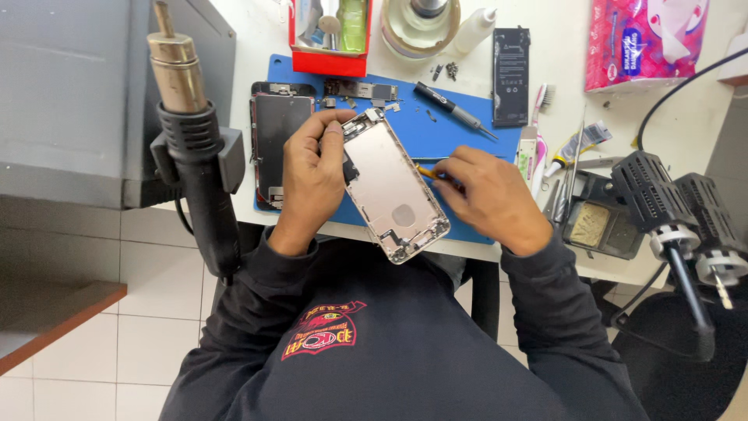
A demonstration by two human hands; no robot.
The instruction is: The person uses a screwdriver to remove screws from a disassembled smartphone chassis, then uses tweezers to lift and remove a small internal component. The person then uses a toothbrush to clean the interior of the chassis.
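A hot-air gun [191,132] hangs nozzle-up in its holder at the far left, parked beside the white workbench [257,31] where its hot tip points away from the work. On the blue mat [436,129], a detached phone screen [276,144] lies flat, set aside just beyond the person's left hand [312,175]. That hand is wrapped around the left edge of a stripped phone housing [393,187], fingers curled over its top corner, tilting the open shell toward the camera so its interior faces up, partly over the mat's near edge. The right hand [491,195] is closed in a pinch on a yellow-handled tool [427,171], its tip meeting the housing's right edge, wrist apparently braced near the bench for steadiness. Small removed parts [362,92] sit in a row at the top of the mat, with a dark screwdriver [456,111] and a black battery [511,76] laid beside them, within reach. Farther right, tweezers [573,168] and a black tray with a cleaning sponge [596,222] wait next to two soldering stands [686,210].
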